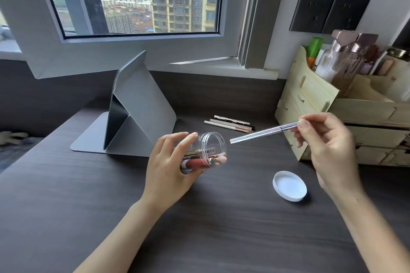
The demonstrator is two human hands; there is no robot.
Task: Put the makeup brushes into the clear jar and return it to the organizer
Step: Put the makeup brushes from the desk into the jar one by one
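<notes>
My left hand (168, 162) grips the clear jar (210, 146), tilted on its side with the open mouth facing right, just above the dark table. Several makeup items lie inside it, among them a red tube and small pink-tipped brushes. My right hand (326, 146) pinches one end of a slim silver brush (264, 134), whose other end points at the jar mouth and stops a little short of it. Several more slim brushes (230, 123) lie side by side on the table behind the jar. The wooden organizer (315, 99) stands at the right.
The jar's white lid (289, 186) lies upside down on the table (221, 228) below my right hand. A grey folded tablet stand (133, 108) stands at the back left. The organizer holds bottles and jars (339, 60). A window and wall sockets are behind.
</notes>
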